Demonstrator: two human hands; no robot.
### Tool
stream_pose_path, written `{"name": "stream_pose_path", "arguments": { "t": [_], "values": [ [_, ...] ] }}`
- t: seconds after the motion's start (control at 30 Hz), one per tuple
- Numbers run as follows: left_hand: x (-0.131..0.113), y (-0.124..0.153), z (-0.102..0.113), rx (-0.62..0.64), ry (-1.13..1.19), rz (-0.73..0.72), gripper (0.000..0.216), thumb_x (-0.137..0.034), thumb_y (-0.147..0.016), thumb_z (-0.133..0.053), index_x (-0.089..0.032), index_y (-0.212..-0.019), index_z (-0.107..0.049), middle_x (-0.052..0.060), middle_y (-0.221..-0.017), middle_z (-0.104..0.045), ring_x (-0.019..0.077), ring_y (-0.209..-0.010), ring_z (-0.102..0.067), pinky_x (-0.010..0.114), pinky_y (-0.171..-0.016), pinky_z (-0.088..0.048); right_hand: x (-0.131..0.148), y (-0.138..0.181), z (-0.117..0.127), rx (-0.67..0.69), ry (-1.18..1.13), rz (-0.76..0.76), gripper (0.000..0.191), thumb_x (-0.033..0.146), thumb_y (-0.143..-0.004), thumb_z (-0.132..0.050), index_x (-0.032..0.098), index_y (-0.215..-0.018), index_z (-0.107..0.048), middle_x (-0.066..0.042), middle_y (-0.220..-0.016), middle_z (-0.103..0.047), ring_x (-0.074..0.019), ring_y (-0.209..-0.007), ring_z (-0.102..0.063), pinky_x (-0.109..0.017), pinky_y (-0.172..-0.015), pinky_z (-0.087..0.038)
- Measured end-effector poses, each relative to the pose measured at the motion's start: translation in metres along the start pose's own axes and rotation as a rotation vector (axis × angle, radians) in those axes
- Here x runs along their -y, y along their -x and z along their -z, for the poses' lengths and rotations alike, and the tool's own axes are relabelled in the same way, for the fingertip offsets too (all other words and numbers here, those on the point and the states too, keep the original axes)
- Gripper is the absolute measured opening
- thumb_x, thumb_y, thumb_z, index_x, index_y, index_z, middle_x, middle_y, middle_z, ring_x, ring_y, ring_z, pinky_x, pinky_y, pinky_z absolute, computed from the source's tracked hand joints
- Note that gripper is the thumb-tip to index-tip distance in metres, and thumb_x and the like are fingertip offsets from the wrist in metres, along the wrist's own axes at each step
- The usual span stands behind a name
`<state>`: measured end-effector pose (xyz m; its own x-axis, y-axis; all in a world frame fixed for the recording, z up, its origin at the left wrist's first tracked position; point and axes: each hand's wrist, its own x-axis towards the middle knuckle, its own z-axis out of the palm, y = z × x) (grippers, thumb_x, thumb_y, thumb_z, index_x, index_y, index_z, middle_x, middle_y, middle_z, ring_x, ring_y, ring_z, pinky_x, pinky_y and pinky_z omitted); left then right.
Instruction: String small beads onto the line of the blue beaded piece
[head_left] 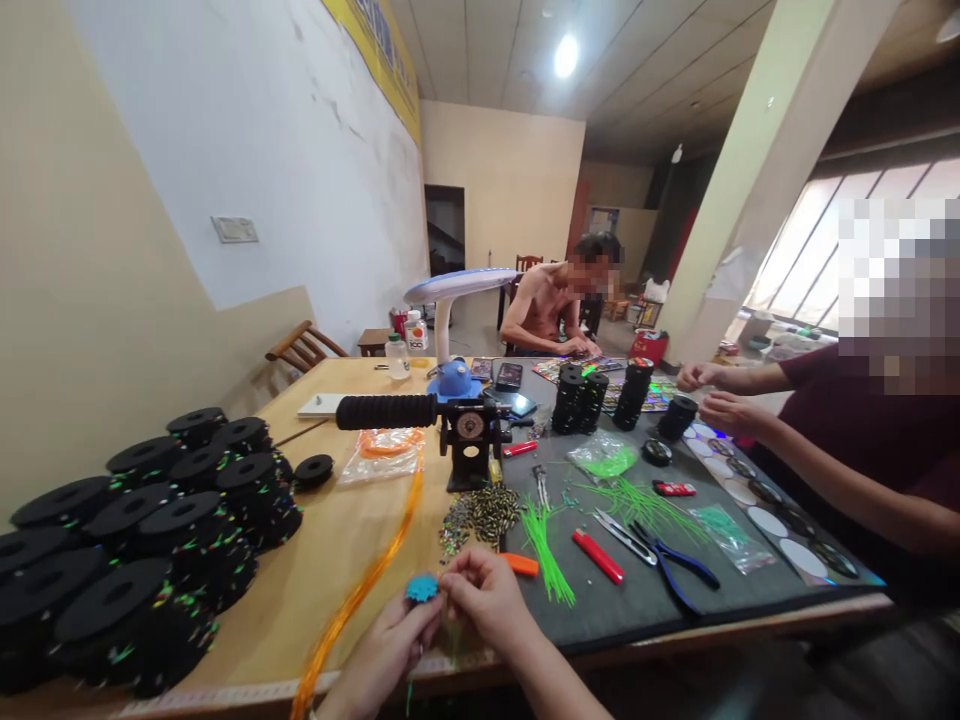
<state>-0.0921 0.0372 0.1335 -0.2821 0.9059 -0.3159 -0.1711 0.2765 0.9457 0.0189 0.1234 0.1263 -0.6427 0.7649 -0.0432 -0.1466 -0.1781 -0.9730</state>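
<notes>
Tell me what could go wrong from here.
The small metal pieces lie loose just beyond the right hand, so a careless brush might scatter them. The small blue piece in the left hand could slip from the fingers. The stacked black spools might topple if bumped.

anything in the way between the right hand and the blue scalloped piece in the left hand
Nothing visible: the right hand is close beside the blue scalloped piece held in the left hand. I cannot tell whether the right hand touches it.
</notes>
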Motion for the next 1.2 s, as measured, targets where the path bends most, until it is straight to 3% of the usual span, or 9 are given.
{"name": "stream_pose_path", "arguments": {
  "t": [0.17, 0.4, 0.87, 1.07, 1.2],
  "values": [
    [0.001, 0.0, 0.001, 0.028, 0.048, -0.019, 0.05, -0.063, -0.057, -0.075, -0.018, -0.065, -0.054, -0.009, -0.052, -0.037, 0.0075, -0.047, -0.026, 0.023, -0.047, -0.017, -0.003, -0.001, -0.001, -0.025, 0.048, -0.021, 0.052, 0.066, -0.057, -0.072, 0.02, -0.066, -0.049, 0.008, -0.044, -0.052, -0.0069, -0.038, -0.044, -0.019, -0.042, -0.029],
    [0.0, -0.007, -0.001, -0.011, 0.138, -0.039, 0.053, -0.063, -0.056, -0.074, -0.019, -0.06, -0.045, -0.009, -0.048, -0.04, 0.0041, -0.041, -0.024, 0.022, -0.043, -0.01, -0.003, 0.0, 0.0, 0.022, 0.05, 0.015, 0.048, 0.062, -0.062, -0.072, 0.021, -0.067, -0.048, 0.009, -0.045, -0.049, -0.0076, -0.04, -0.042, -0.021, -0.044, -0.028],
    [-0.01, -0.003, 0.002, -0.009, 0.242, -0.016, 0.054, -0.061, -0.055, -0.077, -0.018, -0.06, -0.044, -0.01, -0.046, -0.039, 0.001, -0.037, -0.023, 0.021, -0.043, -0.007, -0.005, -0.001, 0.006, 0.02, 0.097, 0.023, 0.053, 0.07, -0.064, -0.067, 0.021, -0.07, -0.048, 0.006, -0.046, -0.052, -0.0071, -0.039, -0.037, -0.021, -0.043, -0.023],
    [-0.012, -0.004, 0.005, 0.007, 0.278, -0.01, 0.059, -0.066, -0.053, -0.076, -0.019, -0.061, -0.041, -0.011, -0.046, -0.038, 0.0004, -0.038, -0.022, 0.019, -0.041, -0.007, -0.004, 0.002, 0.003, 0.069, 0.091, 0.049, 0.055, 0.067, -0.067, -0.068, 0.02, -0.089, -0.052, 0.007, -0.048, -0.055, -0.0081, -0.04, -0.04, -0.02, -0.044, -0.025],
    [-0.01, -0.005, 0.002, -0.013, 0.27, -0.028, 0.061, -0.067, -0.052, -0.077, -0.019, -0.063, -0.042, -0.01, -0.048, -0.041, 0.0002, -0.038, -0.023, 0.019, -0.041, -0.008, -0.004, 0.003, 0.002, 0.058, 0.106, 0.08, 0.056, 0.068, -0.068, -0.068, 0.019, -0.092, -0.054, 0.005, -0.05, -0.057, -0.0105, -0.043, -0.047, -0.021, -0.045, -0.029]
  ]
}}
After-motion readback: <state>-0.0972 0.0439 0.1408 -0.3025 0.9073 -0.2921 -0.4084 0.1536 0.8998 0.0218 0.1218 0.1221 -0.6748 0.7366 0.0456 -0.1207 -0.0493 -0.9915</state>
